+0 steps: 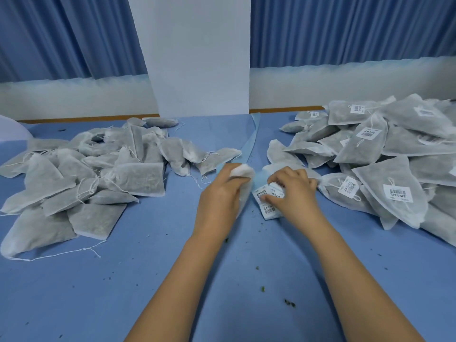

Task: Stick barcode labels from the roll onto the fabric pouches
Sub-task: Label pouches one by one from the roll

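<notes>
Barcode label strip (267, 206) lies at worktop centre, between two hands, on pale blue backing. Right hand (293, 193) pinches strip, fingers curled over top labels. Left hand (219, 196), just beside it, grips white fabric pouch (243, 172), fingers wrapped round it. Blue backing tape (248, 146) trails away toward white pillar (197, 53). Unlabelled pouches (103, 169) heaped left; labelled pouches (385, 156) stacked right. Green crumbs (290, 303) dot blue worktop (222, 280). Blue curtains (345, 28) behind.
</notes>
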Motion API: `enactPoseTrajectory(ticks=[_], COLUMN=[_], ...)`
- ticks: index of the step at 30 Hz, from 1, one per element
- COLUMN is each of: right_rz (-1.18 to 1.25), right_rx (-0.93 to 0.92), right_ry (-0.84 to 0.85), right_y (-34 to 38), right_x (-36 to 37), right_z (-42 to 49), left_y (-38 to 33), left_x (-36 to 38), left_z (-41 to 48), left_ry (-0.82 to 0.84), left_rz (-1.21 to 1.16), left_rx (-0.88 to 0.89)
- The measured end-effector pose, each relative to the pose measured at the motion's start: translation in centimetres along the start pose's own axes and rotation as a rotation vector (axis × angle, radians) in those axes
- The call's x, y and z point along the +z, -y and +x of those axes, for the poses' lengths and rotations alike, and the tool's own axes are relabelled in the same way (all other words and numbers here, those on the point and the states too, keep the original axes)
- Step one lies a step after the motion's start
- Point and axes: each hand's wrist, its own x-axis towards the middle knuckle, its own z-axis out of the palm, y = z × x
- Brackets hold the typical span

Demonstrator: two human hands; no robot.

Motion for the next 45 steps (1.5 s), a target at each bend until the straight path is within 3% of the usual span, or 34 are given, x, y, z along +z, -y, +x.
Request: enactPoseTrajectory(ticks=[5, 10, 17, 22, 25, 29, 32, 37, 45], right_rz=[0.163, 0.489, 0.820, 1.030, 1.046, 1.011, 0.989, 1.002, 0.883], right_rx=[-0.004, 0.050, 0.116, 0.140, 0.115, 0.162, 0.173, 0.226, 0.138], right_ry=[-0.001, -0.030, -0.057, 0.004, 0.120, 0.104, 0.066, 0.010, 0.086], right_y=[0.3, 1.4, 2.2, 2.7, 2.8, 2.7, 2.8, 2.7, 2.7], right_x=[0.2, -0.6, -1.1, -1.4, -1.5, -0.9, -0.3, -0.2, -0.7], right_z=[-0.1, -0.3, -1.0, -1.5, -1.5, -1.5, -1.7, -1.7, -1.6], left_y=[-0.1, 1.3, 1.0, 1.0, 1.3, 1.6, 1.5, 1.6, 2.1], left_x=[1.1, 0.9, 0.7, 0.5, 0.2, 0.0, 0.4, 1.1, 0.7], left_z=[0.3, -0.2, -0.5, -0.6, -0.5, -0.4, -0.5, -0.7, -0.6], left_ry=[0.033, 0.094, 0.057, -0.057, -0.140, -0.200, -0.140, -0.025, -0.028], left_rz=[0.000, -0.060, -0.090, -0.065, -0.085, -0.053, -0.033, -0.063, -0.095], left_rx=[0.068, 0.112, 0.148, 0.126, 0.091, 0.097, 0.163, 0.114, 0.037])
